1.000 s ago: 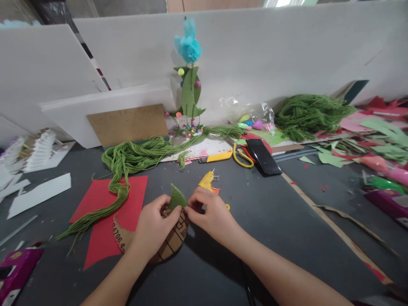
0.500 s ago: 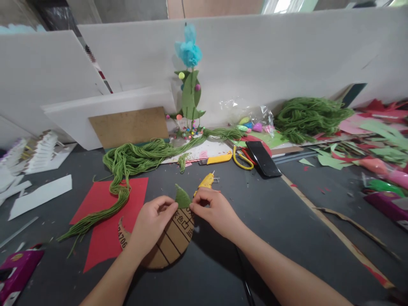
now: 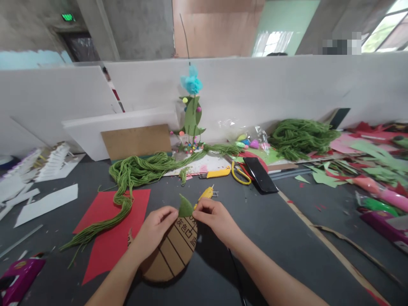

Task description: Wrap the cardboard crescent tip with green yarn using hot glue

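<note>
A round piece of brown cardboard (image 3: 172,255) with black lines and printed characters is tilted between my hands. At its top edge stands a small pointed piece of green felt (image 3: 185,207). My left hand (image 3: 159,225) is closed, thumb and finger pinching the felt's left lower corner against the cardboard rim. On the other side, my right hand (image 3: 212,214) pinches the right lower corner the same way. Just behind the right hand lies a yellow glue gun (image 3: 205,194), partly hidden by it. My left wrist covers part of the cardboard.
Green yarn (image 3: 140,170) trails over a red sheet (image 3: 111,246) on the left. Farther back are a yellow cutter (image 3: 218,173), scissors (image 3: 240,174), a phone (image 3: 259,174) and a blue flower (image 3: 193,83). Paper scraps (image 3: 376,157) lie at right; a purple box (image 3: 22,274) stands left.
The view has tilted up, so everything appears lower. Both hands keep their pinch, and the cardboard with the felt piece has shifted only slightly.
</note>
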`<state>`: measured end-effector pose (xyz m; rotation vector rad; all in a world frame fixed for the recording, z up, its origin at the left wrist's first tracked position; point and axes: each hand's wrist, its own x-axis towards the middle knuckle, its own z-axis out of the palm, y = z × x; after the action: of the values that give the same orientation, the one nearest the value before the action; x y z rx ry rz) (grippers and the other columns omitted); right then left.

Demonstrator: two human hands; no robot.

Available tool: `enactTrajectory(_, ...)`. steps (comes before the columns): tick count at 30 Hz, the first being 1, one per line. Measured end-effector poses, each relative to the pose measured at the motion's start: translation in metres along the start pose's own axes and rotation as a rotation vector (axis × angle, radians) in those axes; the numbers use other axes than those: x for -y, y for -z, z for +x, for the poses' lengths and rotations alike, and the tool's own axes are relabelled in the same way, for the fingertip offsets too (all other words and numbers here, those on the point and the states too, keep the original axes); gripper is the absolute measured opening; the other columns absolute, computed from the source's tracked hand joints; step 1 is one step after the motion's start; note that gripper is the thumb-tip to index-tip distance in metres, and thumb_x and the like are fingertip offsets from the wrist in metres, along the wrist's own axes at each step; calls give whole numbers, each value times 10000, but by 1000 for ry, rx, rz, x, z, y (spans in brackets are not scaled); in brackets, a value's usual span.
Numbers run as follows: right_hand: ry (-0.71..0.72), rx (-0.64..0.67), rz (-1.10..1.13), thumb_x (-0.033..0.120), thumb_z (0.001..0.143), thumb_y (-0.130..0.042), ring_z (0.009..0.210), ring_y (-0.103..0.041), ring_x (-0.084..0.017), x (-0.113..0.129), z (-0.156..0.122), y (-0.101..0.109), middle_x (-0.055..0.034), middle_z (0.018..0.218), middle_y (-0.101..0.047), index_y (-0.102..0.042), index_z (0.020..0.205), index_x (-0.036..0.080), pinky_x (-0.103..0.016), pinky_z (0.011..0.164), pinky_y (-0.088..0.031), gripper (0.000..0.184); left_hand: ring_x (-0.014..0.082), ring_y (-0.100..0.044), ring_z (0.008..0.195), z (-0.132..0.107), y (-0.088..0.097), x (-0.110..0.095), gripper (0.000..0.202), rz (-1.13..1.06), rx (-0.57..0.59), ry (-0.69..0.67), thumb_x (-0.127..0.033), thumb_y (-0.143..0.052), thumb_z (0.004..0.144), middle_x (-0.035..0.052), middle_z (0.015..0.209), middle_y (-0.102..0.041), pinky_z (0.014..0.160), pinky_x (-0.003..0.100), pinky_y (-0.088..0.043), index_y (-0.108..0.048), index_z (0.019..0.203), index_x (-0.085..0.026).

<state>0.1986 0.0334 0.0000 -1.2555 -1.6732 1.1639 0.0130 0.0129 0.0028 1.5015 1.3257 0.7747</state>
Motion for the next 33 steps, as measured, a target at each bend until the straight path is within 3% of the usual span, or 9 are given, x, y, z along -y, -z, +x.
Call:
enactTrajectory(5,38,14,-46,215,720,-567,616,-484,-114,2,1,3,27,600,-499,-542,564,167,-229,601,-371,166,116,-408,560,0,-2,3,198,-122,5,71,-358,-561,766,-55,565,-460,541,220,-299,-581,713,-168)
enactTrajectory(8,59,26,-126,255,763,-537,625,-512,-125,3,3,5,18,592,-518,-560,564,169,-235,614,-387,218,125,-446,565,0,-2,4,198,-156,-31,77,-357,-570,752,-44,573,-496,548,225,-312,-593,716,-163)
enactTrajectory(13,36,-23,-338,265,872,-391,676,-584,-144,5,14,10,-34,764,-648,-658,882,156,-249,639,-439,288,182,-584,676,4,2,9,237,-278,-98,95,-373,-565,728,20,709,-636,616,255,-398,-601,831,-163)
enactTrajectory(19,33,-20,-726,176,826,-549,902,-593,-191,11,59,-5,-81,929,-654,-670,875,144,-308,824,-443,135,189,-599,668,6,11,10,233,-352,-178,89,-358,-601,668,24,684,-638,622,267,-426,-585,789,-159)
enactTrajectory(22,-3,-27,-890,302,892,-526,968,-583,-197,6,86,-21,-81,1150,-569,-550,1135,163,-402,814,-496,281,180,-576,663,6,16,10,219,-332,-236,53,-347,-615,642,13,673,-620,619,259,-416,-593,754,-161)
enactTrajectory(24,-27,-33,-963,304,892,-528,973,-583,-202,1,101,-30,-87,1167,-558,-532,1164,160,-405,809,-502,308,179,-565,663,6,19,10,216,-311,-264,29,-343,-620,632,10,672,-610,622,260,-412,-599,744,-160)
enactTrajectory(28,-29,-24,-1018,301,891,-530,971,-583,-202,-11,116,-38,-87,1164,-560,-534,1161,160,-401,808,-502,305,184,-555,666,8,23,13,192,-269,-297,3,-334,-611,634,13,674,-605,632,266,-407,-604,723,-163)
enactTrajectory(33,89,-25,-980,301,894,-524,969,-584,-199,-18,113,-28,-86,1165,-560,-535,1160,163,-402,808,-502,300,176,-525,642,10,24,14,147,-234,-317,-16,-322,-611,639,-14,628,-560,620,259,-378,-590,667,-179)
